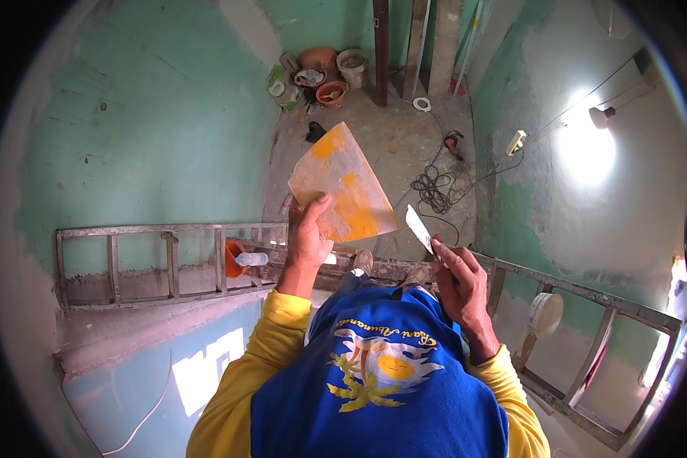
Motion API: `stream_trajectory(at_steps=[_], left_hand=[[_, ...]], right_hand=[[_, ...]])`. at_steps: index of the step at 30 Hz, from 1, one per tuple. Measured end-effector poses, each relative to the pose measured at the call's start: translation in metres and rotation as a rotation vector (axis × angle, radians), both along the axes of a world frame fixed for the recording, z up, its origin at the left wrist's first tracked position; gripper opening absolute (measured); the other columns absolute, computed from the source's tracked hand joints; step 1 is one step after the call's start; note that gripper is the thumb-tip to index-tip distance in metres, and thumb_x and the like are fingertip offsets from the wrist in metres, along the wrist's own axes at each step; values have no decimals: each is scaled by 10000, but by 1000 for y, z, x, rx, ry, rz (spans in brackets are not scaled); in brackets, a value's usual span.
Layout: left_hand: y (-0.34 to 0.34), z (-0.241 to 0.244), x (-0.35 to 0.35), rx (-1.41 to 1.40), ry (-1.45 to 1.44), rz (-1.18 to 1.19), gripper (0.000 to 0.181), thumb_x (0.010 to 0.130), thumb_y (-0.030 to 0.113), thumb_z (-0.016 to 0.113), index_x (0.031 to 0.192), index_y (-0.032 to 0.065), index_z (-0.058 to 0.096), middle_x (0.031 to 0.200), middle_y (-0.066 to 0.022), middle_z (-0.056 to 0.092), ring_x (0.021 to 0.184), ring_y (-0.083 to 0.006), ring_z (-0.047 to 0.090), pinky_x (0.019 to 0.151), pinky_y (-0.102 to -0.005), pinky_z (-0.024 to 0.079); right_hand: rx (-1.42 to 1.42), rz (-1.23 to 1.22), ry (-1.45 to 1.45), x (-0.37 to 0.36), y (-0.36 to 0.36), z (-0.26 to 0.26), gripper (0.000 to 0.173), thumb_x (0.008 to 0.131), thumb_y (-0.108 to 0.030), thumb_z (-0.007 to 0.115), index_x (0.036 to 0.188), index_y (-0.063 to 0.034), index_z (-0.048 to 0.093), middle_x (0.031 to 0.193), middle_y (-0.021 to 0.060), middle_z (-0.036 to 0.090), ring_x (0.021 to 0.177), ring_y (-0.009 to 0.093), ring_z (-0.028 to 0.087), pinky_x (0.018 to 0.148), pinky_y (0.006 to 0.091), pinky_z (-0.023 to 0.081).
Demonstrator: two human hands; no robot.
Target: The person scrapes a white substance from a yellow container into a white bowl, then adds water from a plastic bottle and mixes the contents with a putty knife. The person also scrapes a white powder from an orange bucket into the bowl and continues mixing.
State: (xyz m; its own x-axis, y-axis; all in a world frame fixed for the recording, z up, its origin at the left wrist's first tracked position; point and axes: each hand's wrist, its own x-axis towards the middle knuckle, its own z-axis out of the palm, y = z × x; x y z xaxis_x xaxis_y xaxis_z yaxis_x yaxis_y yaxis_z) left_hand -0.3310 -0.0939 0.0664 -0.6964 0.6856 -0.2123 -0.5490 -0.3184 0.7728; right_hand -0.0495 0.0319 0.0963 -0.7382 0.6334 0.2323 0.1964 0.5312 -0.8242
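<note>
My left hand point(309, 240) grips a flat yellow-orange board point(358, 194) by its near left edge, thumb on top. Greyish putty is smeared over much of the board's face. To the right, my right hand point(462, 283) holds a putty knife point(418, 228), its whitish, coated blade pointing up and left. The blade is apart from the board; most of the knife's handle is hidden by my fingers. Below both hands, my shoes point(363, 261) rest on a wooden plank point(320, 279) raised above the floor.
Ladder-like frames stand left point(149, 230) and right point(601, 297). An orange bucket point(233, 250) and plastic bottle point(253, 259) sit by the left one; a tape roll point(545, 315) hangs on the right. Coiled cable point(432, 189), a red power tool point(451, 145) and buckets point(352, 68) lie beyond.
</note>
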Motion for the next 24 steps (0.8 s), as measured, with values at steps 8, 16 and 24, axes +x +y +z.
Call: stream_trajectory(at_steps=[8,16,24], left_hand=[[-1,3,26,-93,16,-114,537,916,184,796,1398,75,584,1244,-61,695,1179,-195,681,1020,-395,561],[-18,5,43,-115,37,-332,623,894,222,804,1443,65,556,1288,-72,684,1177,-194,682,1022,-407,566],[-32,0,23,-73,-95,-387,580,906,168,779,1439,54,579,1309,-87,688,1184,-218,686,1023,-406,574]], right_hand=[[60,-8,43,-22,8,9,440,953,-8,751,1388,-55,711,901,141,656,740,281,639,671,406,528],[40,-92,38,-41,31,12,427,971,-19,741,1395,-63,713,836,105,587,666,228,555,615,382,473],[-715,-83,218,-25,37,12,205,1147,-238,589,1156,-59,690,947,-13,671,777,78,585,658,256,454]])
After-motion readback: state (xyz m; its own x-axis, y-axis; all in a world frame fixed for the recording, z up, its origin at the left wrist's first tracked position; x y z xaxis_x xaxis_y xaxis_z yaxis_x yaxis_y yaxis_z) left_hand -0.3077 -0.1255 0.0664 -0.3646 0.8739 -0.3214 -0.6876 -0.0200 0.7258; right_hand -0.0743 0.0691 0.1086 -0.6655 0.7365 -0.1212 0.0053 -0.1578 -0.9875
